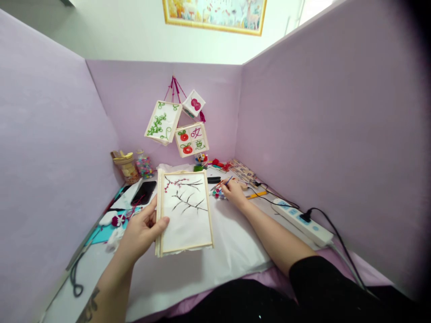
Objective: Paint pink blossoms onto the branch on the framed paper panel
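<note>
Holding a framed branch painting [185, 226] by its left edge in the left hand [144, 231], above the table [235, 237]; pinching, apparently, a thin brush [229, 180] in the right hand [234, 193], beside small paint pots [218, 193].

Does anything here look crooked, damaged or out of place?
Two things: the hanging pictures tilt at different angles instead of level, and ragged white paper sticks out past the bottom edge of the framed painting in the left hand.
</note>
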The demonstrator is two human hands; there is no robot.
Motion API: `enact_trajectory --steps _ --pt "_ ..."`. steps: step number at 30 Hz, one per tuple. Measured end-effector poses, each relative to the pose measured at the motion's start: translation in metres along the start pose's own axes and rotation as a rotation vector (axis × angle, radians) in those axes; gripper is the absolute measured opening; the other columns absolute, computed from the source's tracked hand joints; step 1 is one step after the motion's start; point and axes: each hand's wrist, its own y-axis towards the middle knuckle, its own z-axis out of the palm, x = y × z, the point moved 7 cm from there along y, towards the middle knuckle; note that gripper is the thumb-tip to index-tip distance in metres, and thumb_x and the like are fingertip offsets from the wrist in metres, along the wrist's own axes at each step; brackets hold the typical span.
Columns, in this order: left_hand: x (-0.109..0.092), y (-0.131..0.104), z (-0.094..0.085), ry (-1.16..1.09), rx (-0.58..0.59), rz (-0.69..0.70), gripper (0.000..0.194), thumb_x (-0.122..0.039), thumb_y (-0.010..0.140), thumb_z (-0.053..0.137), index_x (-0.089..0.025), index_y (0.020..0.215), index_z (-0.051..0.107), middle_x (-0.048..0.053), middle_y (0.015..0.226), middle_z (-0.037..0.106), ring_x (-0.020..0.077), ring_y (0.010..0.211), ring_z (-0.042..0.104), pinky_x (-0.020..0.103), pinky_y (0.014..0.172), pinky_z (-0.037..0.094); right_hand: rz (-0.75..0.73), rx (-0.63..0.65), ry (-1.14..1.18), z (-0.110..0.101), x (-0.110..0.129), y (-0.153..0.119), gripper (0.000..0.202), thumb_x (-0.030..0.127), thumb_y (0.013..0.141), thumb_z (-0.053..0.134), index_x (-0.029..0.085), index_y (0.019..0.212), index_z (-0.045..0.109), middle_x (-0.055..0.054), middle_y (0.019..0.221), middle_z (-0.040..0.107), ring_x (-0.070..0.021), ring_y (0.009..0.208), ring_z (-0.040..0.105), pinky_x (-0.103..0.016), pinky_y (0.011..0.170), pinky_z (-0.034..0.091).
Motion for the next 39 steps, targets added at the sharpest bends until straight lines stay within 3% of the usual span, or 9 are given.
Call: enact_trajectory --steps 11,20,27,39 --pt "-0.0052 0.0 -0.0005 -0.003 0.014 0.022 0.076 -0.047 0.081 0.066 -0.015 0.148 0.051 -0.007 0.06 0.04 0.013 0.055 0.041 0.022 0.048 0.034 0.004 0.0 0.006 0.0005 -0.0011 -0.0001 0.018 0.025 0.086 0.047 0.019 0.076 0.06 0.0 0.062 0.058 -0.0156 0.063 0.052 -0.027 0.064 0.037" --pt "-0.0034 -0.0014 0.0002 0.002 -0.013 -0.001 0.081 -0.053 0.079 0.065 -0.013 0.148 0.051 -0.008 0.061 0.035 0.0129 0.055 0.039 0.021 0.046 0.032 -0.006 -0.013 0.006 -0.0034 -0.0009 0.001 0.017 0.025 0.085 0.046 0.02 0.073 0.058 0.0 0.062 0.056 -0.0163 0.064 0.052 -0.028 0.066 0.037" --pt "0.0004 0.0005 0.0 -0.02 0.011 -0.002 0.08 -0.051 0.081 0.065 -0.014 0.15 0.048 -0.006 0.063 0.045 0.0138 0.056 0.045 0.022 0.048 0.036 -0.003 -0.007 0.004 -0.0001 -0.0016 0.0007 0.016 0.024 0.084 0.049 0.019 0.072 0.058 0.0 0.062 0.057 -0.0159 0.064 0.051 -0.028 0.065 0.036" --pt "-0.0009 -0.0001 0.001 -0.013 0.021 -0.007 0.079 -0.051 0.083 0.063 -0.014 0.151 0.046 -0.007 0.063 0.038 0.0138 0.057 0.043 0.021 0.047 0.033 0.025 -0.014 0.013 -0.0015 -0.0014 0.0006 0.018 0.026 0.085 0.048 0.019 0.073 0.059 0.0 0.062 0.057 -0.0165 0.065 0.052 -0.028 0.066 0.037"
